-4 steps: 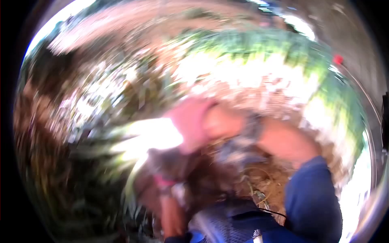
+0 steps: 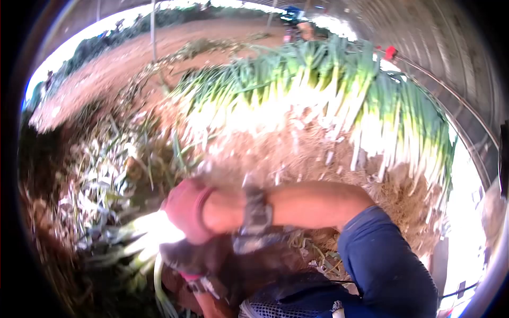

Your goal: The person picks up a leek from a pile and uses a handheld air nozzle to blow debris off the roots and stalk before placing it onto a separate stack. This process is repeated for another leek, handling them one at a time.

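Note:
My right arm reaches across to the left, and its pink-gloved hand [image 2: 186,209] closes round a bunch of green onions [image 2: 139,236]. The bunch's bright white stems show at the glove, and its green leaves fan out to the left. Just below, my left hand [image 2: 183,257], in a dark-palmed glove with a pink cuff, presses against the same bunch. Its fingers are partly blurred but look wrapped round the stems. One leaf or stalk bends down beside it. The right fingertips are hidden behind the glove's back.
A long row of green onions [image 2: 297,79] lies across soil at the back and right, leaves outward. Loose leaves and trimmings [image 2: 124,153] are heaped at left. A curved cover wall [image 2: 445,47] rises at right, with a red object [image 2: 391,52] near it. My clothed knee [image 2: 286,297] is below.
Both hands and the bunch have shifted left and down in view. The background has slid left and up as the camera turned, and it is sharper now.

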`<state>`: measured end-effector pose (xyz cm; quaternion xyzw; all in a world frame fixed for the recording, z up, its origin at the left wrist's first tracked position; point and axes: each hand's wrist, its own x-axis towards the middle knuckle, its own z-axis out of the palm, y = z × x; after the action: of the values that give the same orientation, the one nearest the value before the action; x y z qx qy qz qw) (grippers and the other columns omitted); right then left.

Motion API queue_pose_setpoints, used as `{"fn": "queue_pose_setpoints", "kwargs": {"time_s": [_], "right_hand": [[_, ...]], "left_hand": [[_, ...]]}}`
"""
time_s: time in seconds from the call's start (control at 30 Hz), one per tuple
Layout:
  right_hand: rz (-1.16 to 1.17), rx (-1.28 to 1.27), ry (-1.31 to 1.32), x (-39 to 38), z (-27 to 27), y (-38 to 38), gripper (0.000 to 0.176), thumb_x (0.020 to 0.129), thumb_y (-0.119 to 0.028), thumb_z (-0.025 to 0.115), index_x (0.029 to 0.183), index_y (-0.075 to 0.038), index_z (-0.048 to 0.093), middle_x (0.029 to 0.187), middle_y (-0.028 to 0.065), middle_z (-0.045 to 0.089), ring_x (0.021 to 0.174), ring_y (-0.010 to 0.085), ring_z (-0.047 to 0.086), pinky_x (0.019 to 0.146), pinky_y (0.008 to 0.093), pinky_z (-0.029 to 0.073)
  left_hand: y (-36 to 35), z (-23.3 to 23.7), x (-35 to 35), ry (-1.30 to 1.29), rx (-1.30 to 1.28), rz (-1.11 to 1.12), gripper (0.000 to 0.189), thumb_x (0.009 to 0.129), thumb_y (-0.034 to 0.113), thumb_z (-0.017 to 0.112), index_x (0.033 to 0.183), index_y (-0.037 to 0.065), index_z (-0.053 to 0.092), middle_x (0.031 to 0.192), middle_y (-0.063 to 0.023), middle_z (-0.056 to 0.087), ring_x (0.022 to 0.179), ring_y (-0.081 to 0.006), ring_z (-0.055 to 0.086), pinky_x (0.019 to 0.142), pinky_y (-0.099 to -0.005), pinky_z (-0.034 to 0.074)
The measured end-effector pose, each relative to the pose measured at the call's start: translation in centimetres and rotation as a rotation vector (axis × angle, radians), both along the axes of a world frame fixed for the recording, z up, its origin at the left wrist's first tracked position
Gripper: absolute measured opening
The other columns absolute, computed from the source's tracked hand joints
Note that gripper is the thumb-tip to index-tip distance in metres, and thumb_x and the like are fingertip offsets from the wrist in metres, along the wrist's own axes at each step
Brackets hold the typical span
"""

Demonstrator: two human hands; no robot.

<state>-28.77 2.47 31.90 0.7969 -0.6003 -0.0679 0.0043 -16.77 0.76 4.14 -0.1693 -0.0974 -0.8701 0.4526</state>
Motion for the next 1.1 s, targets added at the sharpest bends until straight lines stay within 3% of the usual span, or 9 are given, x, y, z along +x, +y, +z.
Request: {"fn": "queue_pose_setpoints", "kwargs": {"time_s": [0.17,0.23,0.3,0.6,0.7,0.73,0.8,0.93,1.1], "right_hand": [[0.127,0.004,0.037,1.4,0.3,-0.5,0.020,0.082,-0.022,0.073,0.091,-0.004,0.077,0.082,0.0061,0.074,0.070,0.0194,0.071,0.062,0.0359,0.059],[0.372,-0.828,0.662,-0.5,-10.3,-3.8,0.015,0.078,-0.022,0.072,0.080,-0.008,0.077,0.077,0.0068,0.074,0.066,0.0198,0.070,0.055,0.0390,0.054],[0.158,-0.230,0.141,2.2,-5.4,-2.7,0.011,0.072,-0.021,0.073,0.070,-0.010,0.075,0.072,0.0044,0.073,0.064,0.0227,0.069,0.050,0.0402,0.048],[-0.193,-1.163,0.140,-1.3,-10.4,-9.2,0.014,0.073,-0.016,0.072,0.061,-0.010,0.070,0.059,0.0010,0.062,0.049,0.0206,0.053,0.046,0.0448,0.041],[-0.225,-0.961,0.787,-11.0,1.5,-1.2,0.018,0.085,-0.017,0.070,0.069,-0.009,0.074,0.066,0.0024,0.066,0.059,0.0199,0.062,0.054,0.0427,0.051],[-0.109,-0.447,0.210,-12.2,8.1,2.0,0.021,0.090,-0.022,0.070,0.079,-0.006,0.078,0.071,0.0062,0.069,0.066,0.0203,0.067,0.064,0.0416,0.057],[-0.180,0.215,0.499,-16.3,17.7,7.4,0.021,0.093,-0.023,0.068,0.098,-0.003,0.073,0.093,0.0111,0.070,0.084,0.0198,0.065,0.086,0.0311,0.057],[-0.437,-0.689,-0.174,-27.8,16.8,19.1,0.039,0.088,-0.011,0.069,0.126,-0.003,0.066,0.093,0.0081,0.070,0.075,0.0176,0.066,0.066,0.0331,0.059],[-1.162,-1.037,-0.236,-31.7,10.3,34.6,0.064,0.081,-0.026,0.078,0.134,0.003,0.059,0.092,0.0147,0.075,0.068,0.0197,0.073,0.062,0.0354,0.063]], "left_hand": [[-1.7,-0.4,4.9,-0.170,-0.042,0.093,0.086,0.096,0.063,0.066,0.156,0.004,0.048,0.157,-0.0134,0.054,0.148,-0.0338,0.046,0.124,-0.0585,0.030],[-2.1,-0.4,5.1,-0.192,-0.069,0.129,0.084,0.097,0.062,0.065,0.155,0.004,0.048,0.157,-0.0136,0.055,0.147,-0.0337,0.047,0.124,-0.0581,0.031],[-2.9,0.3,4.7,-0.209,-0.110,0.147,0.083,0.097,0.061,0.065,0.155,0.004,0.048,0.156,-0.0137,0.055,0.147,-0.0337,0.047,0.124,-0.0577,0.031],[-9.3,9.0,-4.5,-0.278,-0.525,0.208,0.077,0.101,0.058,0.061,0.153,0.003,0.050,0.154,-0.0145,0.056,0.144,-0.0335,0.049,0.124,-0.0557,0.033],[-10.4,14.2,-9.9,-0.244,-0.714,0.184,0.075,0.102,0.057,0.060,0.153,0.002,0.050,0.154,-0.0148,0.056,0.143,-0.0334,0.050,0.123,-0.0551,0.033],[-10.6,16.1,-11.9,-0.224,-0.784,0.176,0.075,0.102,0.056,0.060,0.152,0.002,0.050,0.154,-0.0149,0.057,0.143,-0.0334,0.050,0.123,-0.0549,0.033],[-10.1,19.9,-15.4,-0.197,-0.846,0.157,0.074,0.102,0.056,0.059,0.152,0.002,0.050,0.153,-0.0149,0.057,0.143,-0.0334,0.051,0.123,-0.0547,0.033],[0.5,34.9,-30.4,-0.524,-0.568,-0.281,0.061,0.095,0.039,0.069,0.140,0.000,0.059,0.135,-0.0167,0.069,0.127,-0.0342,0.066,0.115,-0.0547,0.050],[15.2,39.7,-43.8,-0.504,-1.177,-0.710,0.058,0.092,0.025,0.079,0.138,-0.004,0.061,0.137,-0.0229,0.067,0.130,-0.0345,0.065,0.114,-0.0450,0.054]]}}
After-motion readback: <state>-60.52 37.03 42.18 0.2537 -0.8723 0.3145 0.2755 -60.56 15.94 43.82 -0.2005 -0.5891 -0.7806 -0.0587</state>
